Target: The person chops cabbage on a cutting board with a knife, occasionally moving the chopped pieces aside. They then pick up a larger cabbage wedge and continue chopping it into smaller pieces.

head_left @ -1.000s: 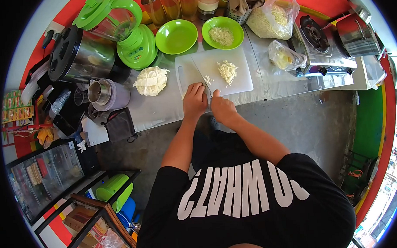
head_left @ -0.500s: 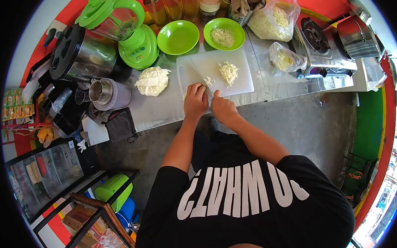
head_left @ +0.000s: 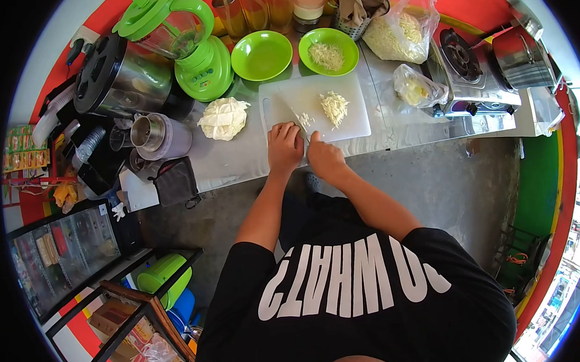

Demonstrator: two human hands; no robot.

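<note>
My right hand (head_left: 325, 157) is wrapped round the handle of a knife (head_left: 300, 120), whose thin blade points away over the white cutting board (head_left: 274, 95). Close to the blade's left side, my left hand (head_left: 285, 145) rests with curled fingers at the board's near edge; whatever lies under them is hidden. A few pale shreds (head_left: 306, 120) lie just right of the blade. Farther right on the board is a larger heap of shredded cabbage (head_left: 334, 109). A pale cut cabbage (head_left: 224, 118) sits on the counter left of the board.
Behind the board stand a green bowl (head_left: 261, 56) and a second green bowl (head_left: 343, 45) holding shreds. A green blender (head_left: 203, 72) and a steel cup (head_left: 149, 133) are at left. Bagged shreds (head_left: 397, 37), a small plastic bag (head_left: 419, 87) and a stove (head_left: 478, 91) are at right.
Both hands and the knife stay in nearly the same place. My left fingers shift slightly, and the whole view moves a few pixels.
</note>
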